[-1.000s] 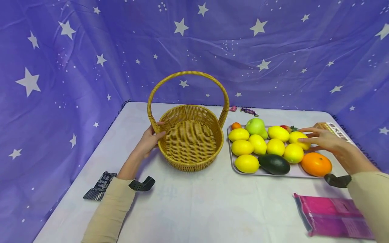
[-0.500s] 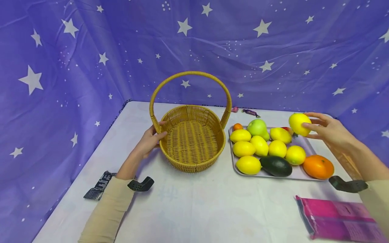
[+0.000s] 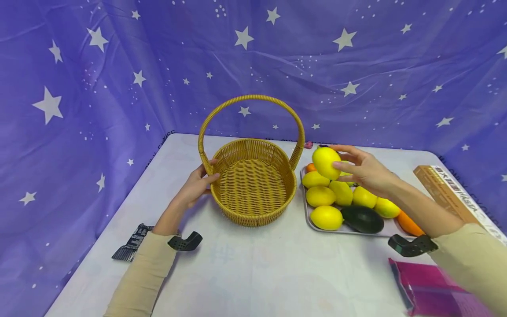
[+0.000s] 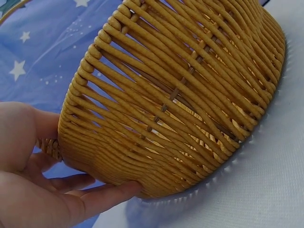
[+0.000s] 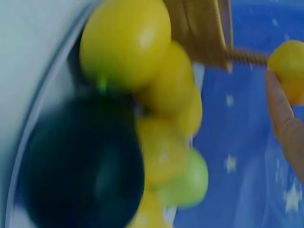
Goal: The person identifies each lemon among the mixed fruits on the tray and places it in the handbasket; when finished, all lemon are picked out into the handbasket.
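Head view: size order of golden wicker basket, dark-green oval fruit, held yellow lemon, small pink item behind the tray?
1. Golden wicker basket
2. Dark-green oval fruit and held yellow lemon: close; fruit longer, lemon taller, camera nearness unsure, so unranked
3. Small pink item

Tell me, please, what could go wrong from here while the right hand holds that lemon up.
The lemon could slip, since the right hand holds it by the fingers. The basket has a tall, arching handle, which the hand might knock on moving across. The left hand grips only one side, so a bump might shift the basket.
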`<state>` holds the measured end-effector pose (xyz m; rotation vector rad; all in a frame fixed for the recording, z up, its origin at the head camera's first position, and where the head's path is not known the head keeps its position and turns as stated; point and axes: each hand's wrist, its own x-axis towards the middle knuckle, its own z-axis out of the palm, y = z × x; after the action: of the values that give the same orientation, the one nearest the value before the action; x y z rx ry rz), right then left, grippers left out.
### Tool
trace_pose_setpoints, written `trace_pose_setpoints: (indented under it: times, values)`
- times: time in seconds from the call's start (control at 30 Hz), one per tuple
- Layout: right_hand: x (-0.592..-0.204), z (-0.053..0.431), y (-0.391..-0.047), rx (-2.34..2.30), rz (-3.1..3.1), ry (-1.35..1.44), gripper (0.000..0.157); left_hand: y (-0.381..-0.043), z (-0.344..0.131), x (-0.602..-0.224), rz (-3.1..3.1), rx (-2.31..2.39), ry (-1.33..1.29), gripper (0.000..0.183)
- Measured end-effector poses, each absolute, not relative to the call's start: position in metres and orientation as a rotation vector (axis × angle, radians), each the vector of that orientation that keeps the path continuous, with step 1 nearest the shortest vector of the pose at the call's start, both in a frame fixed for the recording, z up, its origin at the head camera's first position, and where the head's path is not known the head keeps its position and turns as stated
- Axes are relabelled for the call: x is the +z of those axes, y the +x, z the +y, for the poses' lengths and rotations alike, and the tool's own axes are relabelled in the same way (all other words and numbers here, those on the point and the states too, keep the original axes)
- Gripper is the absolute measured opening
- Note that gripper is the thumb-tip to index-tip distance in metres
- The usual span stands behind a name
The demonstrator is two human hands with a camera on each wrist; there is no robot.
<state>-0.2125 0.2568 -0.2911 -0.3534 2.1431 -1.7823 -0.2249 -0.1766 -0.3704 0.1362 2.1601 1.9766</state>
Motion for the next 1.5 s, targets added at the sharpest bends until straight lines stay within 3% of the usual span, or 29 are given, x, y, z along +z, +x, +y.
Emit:
trace_pose_setpoints:
  times: [0.23, 0.8, 1.13, 1.5]
  values:
    - [-0.302, 0.195, -0.215, -1.707, 2.060, -0.397, 0.057, -0.224, -0.176, -0.372, 2.152, 1.974, 0.124, 0.058]
    - [-0.350, 0.066, -0.229, -1.460, 2.056, -0.329, 0.052, -0.225, -0.177, -0.371, 2.152, 1.966, 0.134, 0.055]
    - [-0.354, 0.049, -0.224, -1.354, 1.958, -0.385, 0.048, -0.226, -0.177, -0.369, 2.178, 1.949, 0.125, 0.053]
    - [-0.339, 0.083, -0.235, -1.365, 1.802, -0.402, 0.049, -0.225, -0.177, -0.369, 2.160, 1.959, 0.119, 0.053]
